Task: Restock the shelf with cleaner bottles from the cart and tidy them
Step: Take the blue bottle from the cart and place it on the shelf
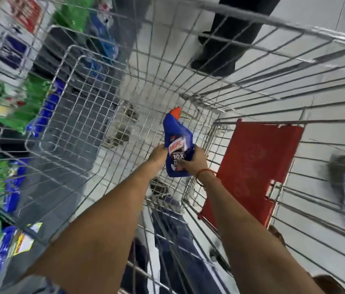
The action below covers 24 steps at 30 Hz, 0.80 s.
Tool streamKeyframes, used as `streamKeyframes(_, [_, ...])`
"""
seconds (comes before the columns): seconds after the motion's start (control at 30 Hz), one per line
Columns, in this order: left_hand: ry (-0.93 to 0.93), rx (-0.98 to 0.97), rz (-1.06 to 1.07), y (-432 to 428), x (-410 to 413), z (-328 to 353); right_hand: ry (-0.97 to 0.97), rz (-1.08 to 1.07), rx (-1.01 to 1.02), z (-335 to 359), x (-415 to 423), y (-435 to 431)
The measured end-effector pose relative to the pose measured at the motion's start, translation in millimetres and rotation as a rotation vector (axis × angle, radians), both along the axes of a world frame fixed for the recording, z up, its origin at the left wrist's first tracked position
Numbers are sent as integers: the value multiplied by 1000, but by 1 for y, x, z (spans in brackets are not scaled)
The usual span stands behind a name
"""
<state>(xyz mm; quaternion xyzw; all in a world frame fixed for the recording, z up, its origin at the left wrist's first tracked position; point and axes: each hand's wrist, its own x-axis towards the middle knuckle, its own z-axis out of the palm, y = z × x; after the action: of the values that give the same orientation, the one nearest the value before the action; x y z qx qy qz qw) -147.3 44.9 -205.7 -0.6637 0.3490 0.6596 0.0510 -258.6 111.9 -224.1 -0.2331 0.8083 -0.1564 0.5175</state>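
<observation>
Both hands clasp one blue cleaner bottle point(178, 145) down inside the wire cart point(252, 98). On the bottle's left side the left hand point(158, 154) presses its fingers against the label, and the right hand point(194, 161) wraps the lower right side, thumb across the front, so the bottle is pinched between the two palms. A thin red thread point(206, 171) circles the right wrist. Held nearly upright, the bottle leans slightly left, and its orange-red cap point(175, 112) points toward the far end of the cart; its base is just below the right hand's fingers. The label is red and white with a large "10X" printed on a dark panel. Whether the base touches the cart's mesh floor I cannot tell; the bottle sits low in the basket, nearer the right wall than the left.

A red plastic flap point(252, 166) hangs against the cart's right-hand inner gate, just beside the right forearm. Through the left wall of the cart show blurred shelf goods: green packets point(33, 98) and blue packets point(48, 111), stacked in rows. Beyond the far rim of the cart stands another person's dark trouser leg and shoe point(216, 58) on the pale tiled floor point(294, 24).
</observation>
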Motion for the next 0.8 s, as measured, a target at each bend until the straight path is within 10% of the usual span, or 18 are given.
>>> streamKeyframes(0.33, [160, 55, 286, -15, 31, 72, -199, 34, -161, 61, 24, -6])
streamKeyframes(0.8, [325, -466, 353, -28, 148, 262, -336, 232, -596, 254, 90, -42])
